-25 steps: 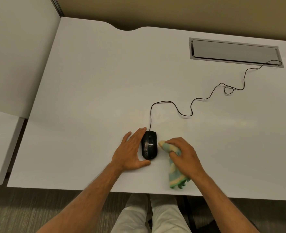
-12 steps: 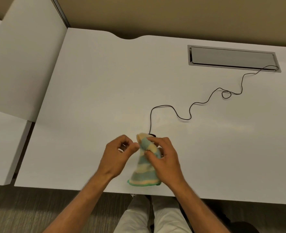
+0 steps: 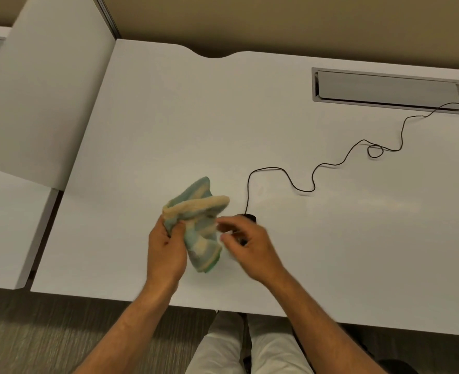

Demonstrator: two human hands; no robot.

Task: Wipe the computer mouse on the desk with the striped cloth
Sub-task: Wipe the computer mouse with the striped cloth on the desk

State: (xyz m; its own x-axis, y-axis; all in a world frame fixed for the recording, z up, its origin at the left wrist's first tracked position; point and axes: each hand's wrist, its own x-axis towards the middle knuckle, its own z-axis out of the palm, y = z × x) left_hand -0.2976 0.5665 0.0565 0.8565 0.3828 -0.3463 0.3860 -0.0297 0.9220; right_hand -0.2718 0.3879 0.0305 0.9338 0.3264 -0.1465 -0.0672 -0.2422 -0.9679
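The striped cloth (image 3: 198,220), teal and cream, is bunched up and held above the desk (image 3: 169,130) in my left hand (image 3: 166,247), which grips its lower left side. My right hand (image 3: 247,247) is just right of the cloth, its fingers curled and blurred close to the cloth's edge. That hand covers most of the black computer mouse (image 3: 250,217); only the mouse's front tip shows behind the knuckles. The mouse's thin black cable (image 3: 304,188) runs from that tip across the desk to the back right. Whether the right fingers touch the cloth or the mouse is unclear.
A grey cable hatch (image 3: 387,89) is set into the desk at the back right, where the cable ends. A white partition panel (image 3: 42,103) and a lower white surface (image 3: 4,225) stand to the left. The desk's front edge is just below my wrists.
The cloth has passed from my right hand to my left and moved left, off the mouse. My right hand has let go of the cloth's bulk and now sits over the mouse.
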